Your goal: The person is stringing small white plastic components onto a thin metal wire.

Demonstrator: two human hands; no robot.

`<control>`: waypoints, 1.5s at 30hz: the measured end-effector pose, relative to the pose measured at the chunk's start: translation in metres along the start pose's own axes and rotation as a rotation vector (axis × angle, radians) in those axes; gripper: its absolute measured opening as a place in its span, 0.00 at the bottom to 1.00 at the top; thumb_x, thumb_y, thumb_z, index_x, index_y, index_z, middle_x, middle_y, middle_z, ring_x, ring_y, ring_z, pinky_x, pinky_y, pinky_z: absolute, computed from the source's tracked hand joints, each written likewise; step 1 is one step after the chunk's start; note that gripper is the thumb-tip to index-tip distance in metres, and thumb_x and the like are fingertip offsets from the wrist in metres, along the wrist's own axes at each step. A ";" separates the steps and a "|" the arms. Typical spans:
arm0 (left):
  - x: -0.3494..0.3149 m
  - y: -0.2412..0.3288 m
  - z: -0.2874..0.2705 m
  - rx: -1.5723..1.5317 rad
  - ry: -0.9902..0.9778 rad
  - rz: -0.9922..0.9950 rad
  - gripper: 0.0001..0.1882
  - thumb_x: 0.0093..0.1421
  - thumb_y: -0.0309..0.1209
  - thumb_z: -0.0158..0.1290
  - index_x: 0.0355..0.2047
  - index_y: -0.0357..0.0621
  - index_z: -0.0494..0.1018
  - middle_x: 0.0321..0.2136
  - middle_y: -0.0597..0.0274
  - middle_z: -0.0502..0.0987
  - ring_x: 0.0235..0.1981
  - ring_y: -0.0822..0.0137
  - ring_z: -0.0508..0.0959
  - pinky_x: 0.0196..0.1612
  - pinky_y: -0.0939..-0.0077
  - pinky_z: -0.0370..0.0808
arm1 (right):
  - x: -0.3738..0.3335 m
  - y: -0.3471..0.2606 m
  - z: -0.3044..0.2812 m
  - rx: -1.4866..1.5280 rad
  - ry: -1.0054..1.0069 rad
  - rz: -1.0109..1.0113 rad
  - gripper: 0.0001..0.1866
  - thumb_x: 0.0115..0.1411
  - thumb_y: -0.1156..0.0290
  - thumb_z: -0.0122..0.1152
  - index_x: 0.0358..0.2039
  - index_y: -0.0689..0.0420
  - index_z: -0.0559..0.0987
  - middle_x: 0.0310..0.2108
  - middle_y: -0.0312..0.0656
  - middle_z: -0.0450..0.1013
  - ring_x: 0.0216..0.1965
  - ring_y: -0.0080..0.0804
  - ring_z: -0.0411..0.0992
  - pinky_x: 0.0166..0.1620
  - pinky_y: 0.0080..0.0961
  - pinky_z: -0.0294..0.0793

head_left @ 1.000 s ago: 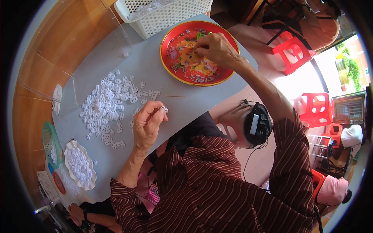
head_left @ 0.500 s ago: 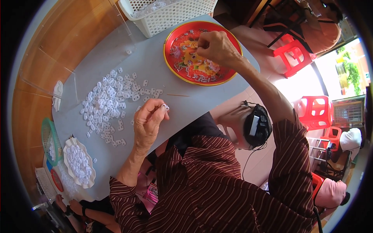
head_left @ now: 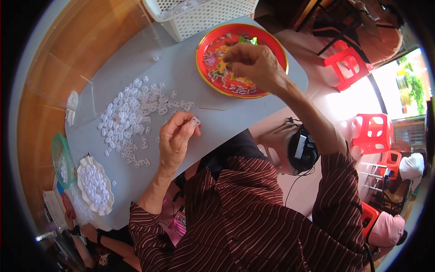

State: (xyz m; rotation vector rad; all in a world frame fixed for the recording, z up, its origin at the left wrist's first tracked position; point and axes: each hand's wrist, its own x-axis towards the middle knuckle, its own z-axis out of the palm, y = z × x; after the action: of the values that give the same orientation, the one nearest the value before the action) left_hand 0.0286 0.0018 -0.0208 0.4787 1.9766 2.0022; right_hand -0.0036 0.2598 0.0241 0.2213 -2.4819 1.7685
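My left hand [head_left: 176,136] is closed in a pinch on a small white plastic piece [head_left: 195,120], above the grey table near its front edge. My right hand [head_left: 259,65] hovers over a round red tray [head_left: 279,52] with a yellow rim and a flower pattern. Its fingers are bent toward the thumb; whatever they hold is too small to make out. Many small metal bits [head_left: 239,87] lie scattered in the tray. Left of my left hand spreads a loose heap of white two-holed plastic pieces [head_left: 121,115]. A thin brown stick [head_left: 212,109] rests between heap and tray.
A white perforated basket [head_left: 204,26] stands behind the tray. At the left are a scalloped white dish [head_left: 105,211] of pieces, a green basket [head_left: 58,149] and a crumpled tissue [head_left: 71,102]. Another person's hand [head_left: 89,232] is at the lower left. Red stools [head_left: 371,131] stand at the right.
My right hand has come slightly nearer to me over the tray, and its fingers have loosened from a tighter curl. The left hand still pinches the white piece. The whole view has shifted slightly.
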 end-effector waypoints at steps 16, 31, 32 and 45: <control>0.000 0.008 0.003 0.051 0.056 0.002 0.08 0.62 0.31 0.48 0.31 0.39 0.71 0.20 0.71 0.70 0.23 0.82 0.64 0.27 0.85 0.63 | -0.057 0.003 0.105 0.541 0.087 0.083 0.14 0.58 0.78 0.56 0.45 0.64 0.71 0.32 0.37 0.73 0.35 0.20 0.71 0.41 0.19 0.73; 0.000 0.001 0.002 0.158 0.055 0.086 0.09 0.62 0.32 0.48 0.31 0.38 0.71 0.19 0.68 0.71 0.22 0.79 0.66 0.26 0.82 0.64 | -0.058 0.006 0.105 0.549 0.074 0.073 0.14 0.58 0.78 0.57 0.45 0.64 0.71 0.32 0.37 0.73 0.35 0.20 0.71 0.40 0.18 0.72; 0.000 0.002 0.003 0.164 0.048 0.076 0.09 0.62 0.32 0.48 0.31 0.38 0.71 0.19 0.68 0.71 0.22 0.79 0.66 0.26 0.82 0.64 | -0.059 0.005 0.105 0.546 0.081 0.079 0.14 0.58 0.78 0.57 0.45 0.64 0.71 0.32 0.36 0.73 0.35 0.20 0.70 0.41 0.18 0.72; 0.000 0.002 0.004 0.164 0.057 0.072 0.08 0.62 0.31 0.47 0.31 0.38 0.70 0.18 0.69 0.70 0.22 0.80 0.66 0.25 0.82 0.64 | -0.060 0.009 0.108 0.508 0.108 0.074 0.14 0.57 0.78 0.59 0.44 0.63 0.72 0.32 0.35 0.73 0.36 0.18 0.70 0.42 0.17 0.70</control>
State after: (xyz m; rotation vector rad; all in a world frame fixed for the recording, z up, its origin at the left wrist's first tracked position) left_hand 0.0301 0.0054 -0.0189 0.5426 2.1998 1.9243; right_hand 0.0554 0.1652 -0.0290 0.0614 -1.9512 2.3439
